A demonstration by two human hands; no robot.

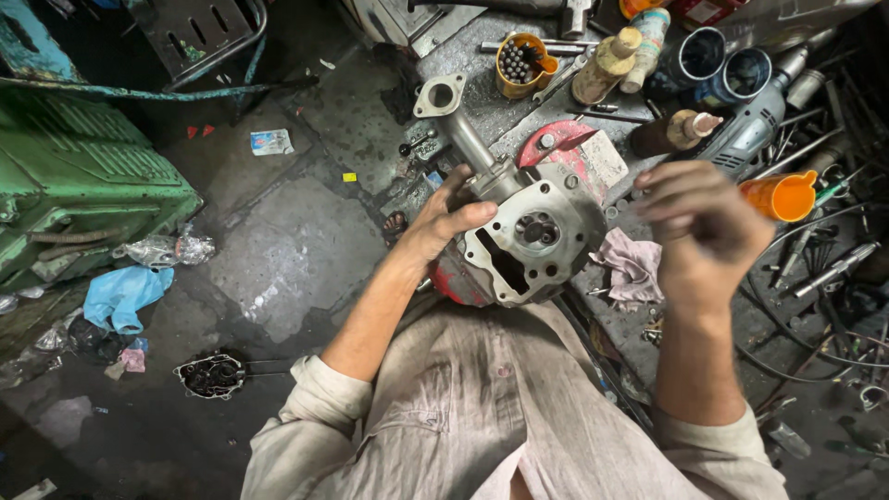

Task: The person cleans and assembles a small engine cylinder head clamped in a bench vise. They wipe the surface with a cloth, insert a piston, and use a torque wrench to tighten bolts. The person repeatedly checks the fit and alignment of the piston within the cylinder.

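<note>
A grey cast-metal engine head (532,236) with a long pipe ending in a flange (439,95) rests at the edge of a cluttered workbench (491,88). My left hand (443,218) grips its left side, thumb across the casting's top edge. My right hand (696,227) hovers to the right of the casting with fingers curled in; whether it holds anything small is hidden. A red vice or clamp part (554,141) sits behind the casting. A pinkish rag (633,267) lies on the bench between the casting and my right hand.
An orange cup of bolts (520,63), bottles (607,65), two dark cans (722,60), a power drill (755,125), an orange funnel (782,196) and loose tools crowd the bench. On the floor are green machinery (83,185), blue plastic (120,296) and a round bearing part (211,376).
</note>
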